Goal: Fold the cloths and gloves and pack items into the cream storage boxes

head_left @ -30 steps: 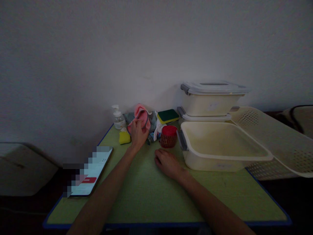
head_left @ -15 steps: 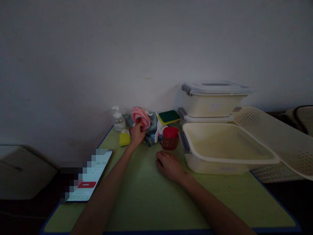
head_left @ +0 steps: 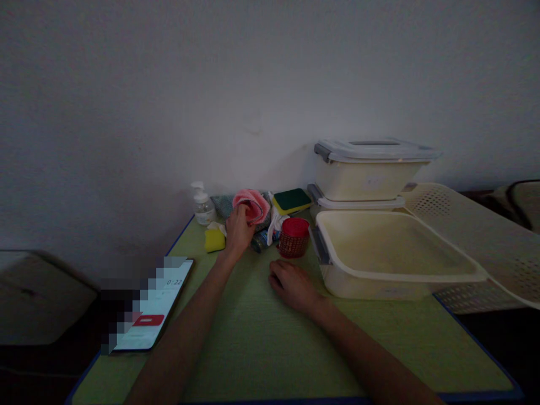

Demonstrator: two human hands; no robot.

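Gripping the pink cloth [head_left: 255,203]: our left hand [head_left: 240,228] is clamped on its near side, fingers against the bunched fabric.
Where the cloth is: towards the back of the desk [head_left: 253,343], near the wall, overlapping the grey cloth [head_left: 221,203].
Right hand [head_left: 292,284]: resting on the desk in front of the red roll [head_left: 293,239], fingers curled under; we cannot tell whether they are apart or together.
Done so far: we judge that only the hold is secured; the pink cloth is neither spread nor folded flat, and not yet apart from the pile.
Left untouched: the yellow sponge [head_left: 215,241], the green-topped sponge [head_left: 292,200], the white cloth [head_left: 276,220] and the red roll lie loose around it.
Open box [head_left: 337,267]: standing on the desk's right side, lid off, with the pink cloth outside it.
Lidded box [head_left: 371,181]: stacked behind, its lid on; neither of our hands touches it.
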